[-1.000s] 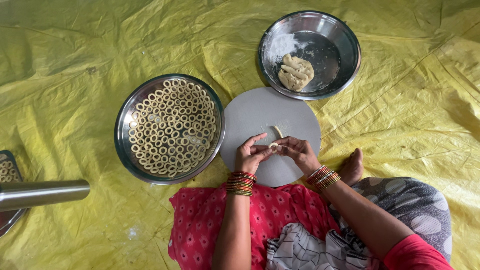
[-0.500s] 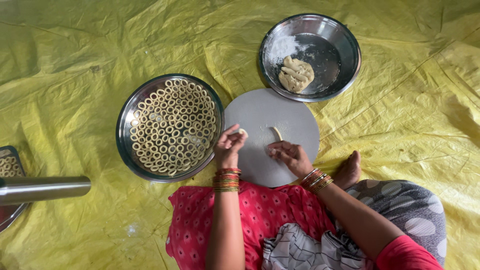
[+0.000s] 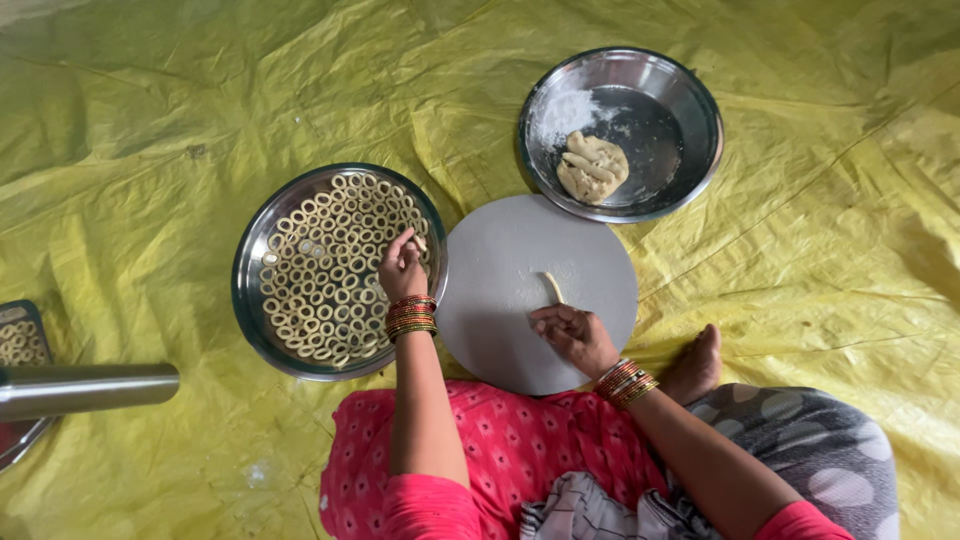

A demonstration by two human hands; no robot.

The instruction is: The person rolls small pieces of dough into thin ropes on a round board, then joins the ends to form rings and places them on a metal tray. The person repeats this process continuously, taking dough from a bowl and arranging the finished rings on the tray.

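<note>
My left hand (image 3: pixel 402 268) reaches over the right rim of a steel plate (image 3: pixel 252 300) filled with several small dough rings (image 3: pixel 320 270), pinching one ring between its fingertips. My right hand (image 3: pixel 570 330) rests on a round grey board (image 3: pixel 520 300), fingers loosely apart, just below a short rolled strip of dough (image 3: pixel 552 287). Bangles circle both wrists.
A steel bowl (image 3: pixel 690 150) at the upper right holds a lump of dough (image 3: pixel 592 166) and some flour. A steel cylinder (image 3: pixel 85 388) and a tray edge (image 3: pixel 20 340) lie at the left. A yellow plastic sheet (image 3: pixel 150 130) covers the floor. My foot (image 3: pixel 695 362) is beside the board.
My left hand has moved left from the board to the plate of rings, carrying a dough ring. My right hand has dropped slightly to the board, leaving a dough strip there.
</note>
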